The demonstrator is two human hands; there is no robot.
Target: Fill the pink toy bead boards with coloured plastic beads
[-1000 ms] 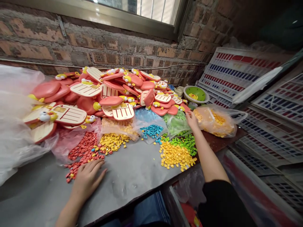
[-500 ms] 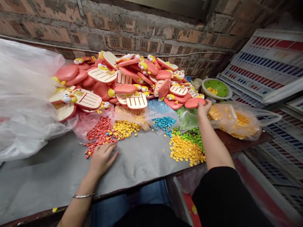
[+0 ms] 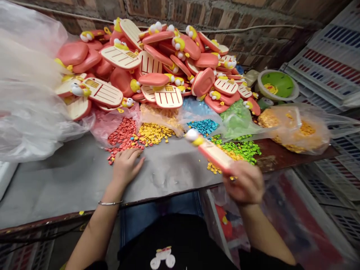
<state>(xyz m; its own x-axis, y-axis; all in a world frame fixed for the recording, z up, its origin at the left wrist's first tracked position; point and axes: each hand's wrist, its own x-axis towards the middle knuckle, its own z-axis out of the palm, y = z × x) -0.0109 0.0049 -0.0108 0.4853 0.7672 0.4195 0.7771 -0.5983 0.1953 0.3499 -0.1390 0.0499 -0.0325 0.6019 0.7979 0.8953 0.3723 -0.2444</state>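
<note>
The grey tabletop (image 3: 67, 183) is filling my view, and I'm seeing the left hand (image 3: 126, 167) lying flat on it, its fingers (image 3: 135, 161) loosely spread and holding nothing, just beside the loose red pieces (image 3: 122, 137). The right hand (image 3: 244, 182) is blurred, with its fingers curled closed on a pink-and-cream plastic case (image 3: 213, 153), which is hanging over the loose green pieces (image 3: 239, 150). Behind those, clear bags are holding blue pieces (image 3: 198, 107), green pieces (image 3: 236, 117) and orange pieces (image 3: 298, 130). Farther back, a heap of matching cases (image 3: 157, 56) is piling up against the brick wall (image 3: 225, 15), and a green bowl (image 3: 277, 85) is sitting beside it.
</note>
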